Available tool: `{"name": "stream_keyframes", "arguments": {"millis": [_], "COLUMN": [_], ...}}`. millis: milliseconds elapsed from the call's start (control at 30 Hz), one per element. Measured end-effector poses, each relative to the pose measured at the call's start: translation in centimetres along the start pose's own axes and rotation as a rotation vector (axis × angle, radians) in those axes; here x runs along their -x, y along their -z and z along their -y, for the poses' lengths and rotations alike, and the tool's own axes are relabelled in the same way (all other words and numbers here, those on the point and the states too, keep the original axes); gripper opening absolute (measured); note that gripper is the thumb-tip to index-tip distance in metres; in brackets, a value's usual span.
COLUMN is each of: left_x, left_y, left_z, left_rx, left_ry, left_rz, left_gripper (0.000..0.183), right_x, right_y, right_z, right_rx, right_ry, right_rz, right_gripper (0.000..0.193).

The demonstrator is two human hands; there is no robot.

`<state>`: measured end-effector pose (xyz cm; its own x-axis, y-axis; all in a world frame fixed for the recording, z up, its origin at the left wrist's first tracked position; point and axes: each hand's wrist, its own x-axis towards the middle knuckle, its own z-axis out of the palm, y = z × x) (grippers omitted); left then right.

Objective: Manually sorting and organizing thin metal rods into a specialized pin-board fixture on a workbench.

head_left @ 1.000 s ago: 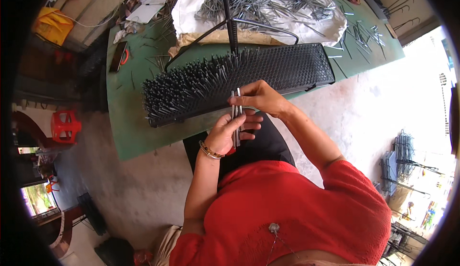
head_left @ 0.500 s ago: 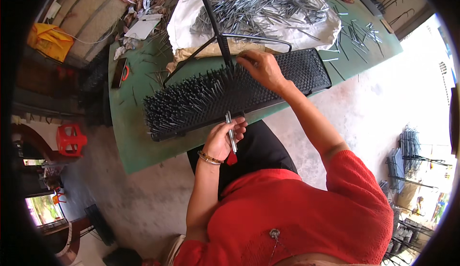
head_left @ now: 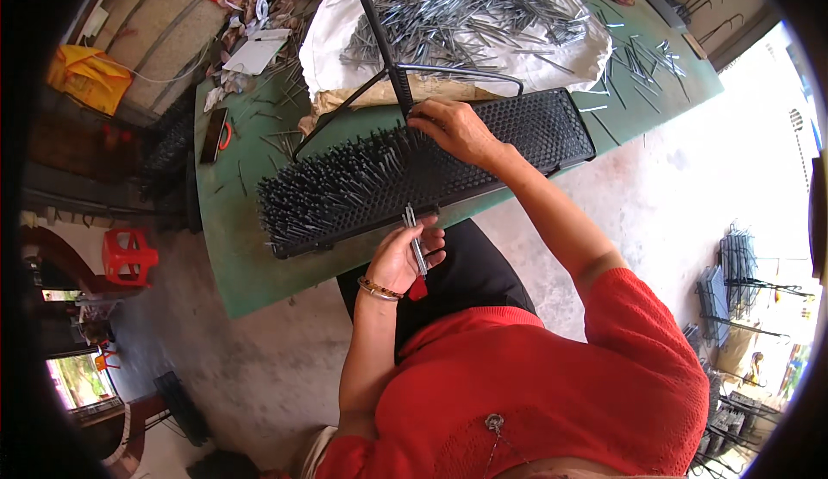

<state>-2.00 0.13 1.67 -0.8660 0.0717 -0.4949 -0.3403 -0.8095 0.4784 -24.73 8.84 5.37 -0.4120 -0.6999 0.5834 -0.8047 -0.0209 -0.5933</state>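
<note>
A long black perforated rack (head_left: 483,138) lies across the near part of the table. Its left half bristles with upright dark metal rods (head_left: 332,186), while holes show on the right half. My left hand (head_left: 401,259) is closed around a few slim silver rods (head_left: 415,242), just in front of the rack's near edge. Over the middle of the rack is my right hand (head_left: 457,130), its fingertips pinched together beside the last standing rods and the black metal post. Whatever those fingertips hold is too small and hidden to make out.
A large heap of loose metal rods (head_left: 466,9) lies on a white sack (head_left: 323,56) at the back. The post of a black metal stand (head_left: 379,31) rises behind the rack. On the green table (head_left: 228,259) are scattered rods, a phone (head_left: 213,134) and crumpled bags.
My right hand has shifted slightly left along the rack, its fingertips now closer to the standing rods. My left hand stays nearly in place with its rods.
</note>
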Motion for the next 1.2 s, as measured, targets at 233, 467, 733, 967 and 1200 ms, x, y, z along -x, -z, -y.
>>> {"name": "stream_keyframes", "arguments": {"millis": [233, 467, 733, 967, 1200], "left_x": [-0.1, 0.1, -0.1, 0.1, -0.3], "left_y": [0.2, -0.6, -1.3, -2.8, -3.4], "left_z": [0.3, 0.5, 0.0, -0.4, 0.3], "left_rx": [-0.014, -0.008, -0.055, -0.088, -0.338], "left_ry": [-0.04, -0.084, -0.171, -0.231, -0.183], "left_rz": [0.011, 0.04, 0.103, 0.171, 0.088], "left_gripper": [0.027, 0.03, 0.032, 0.03, 0.032], "right_x": [1.0, 1.1, 1.0, 4.4, 5.7], "right_y": [-0.6, -0.9, -1.4, 0.2, 1.0], "right_z": [0.5, 1.7, 1.9, 5.9, 5.5], "right_rx": [-0.015, -0.005, 0.074, -0.549, -0.772], "right_ry": [-0.103, -0.158, 0.052, -0.538, -0.709], "right_rz": [-0.064, -0.102, -0.247, 0.483, 0.325], "right_gripper": [0.023, 0.025, 0.017, 0.027, 0.023]}}
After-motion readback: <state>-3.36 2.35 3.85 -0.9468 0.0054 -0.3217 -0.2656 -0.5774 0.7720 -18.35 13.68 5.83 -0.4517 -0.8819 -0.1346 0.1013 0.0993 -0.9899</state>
